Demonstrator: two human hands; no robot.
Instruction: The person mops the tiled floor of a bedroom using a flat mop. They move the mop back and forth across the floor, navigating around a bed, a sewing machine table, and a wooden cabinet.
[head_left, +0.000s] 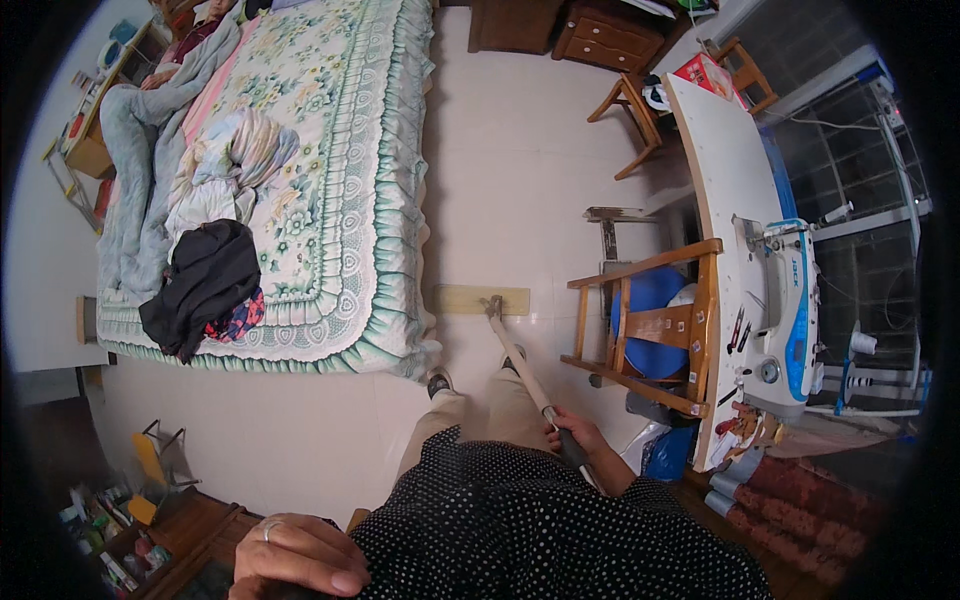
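My right hand (576, 433) is closed around the dark grip of a long-handled flat floor mop (523, 369). The pole slants down and away from me to a wide yellowish mop head (483, 300), which lies flat on the pale tiled floor, close to the bed's ruffled edge. At the lower left, my left hand (300, 556) is raised near my body, with a ring on one finger and the fingers bent. Whether it rests on or holds something brown beneath it cannot be told. Both feet are on the floor behind the mop head.
A bed with a floral cover (300, 187) stands left, bearing dark clothing (210, 281) and a reclining person under a grey blanket (124, 187). On the right are a wooden chair (660, 326) and a table with a sewing machine (784, 322). A yellow folding chair (148, 457) stands lower left.
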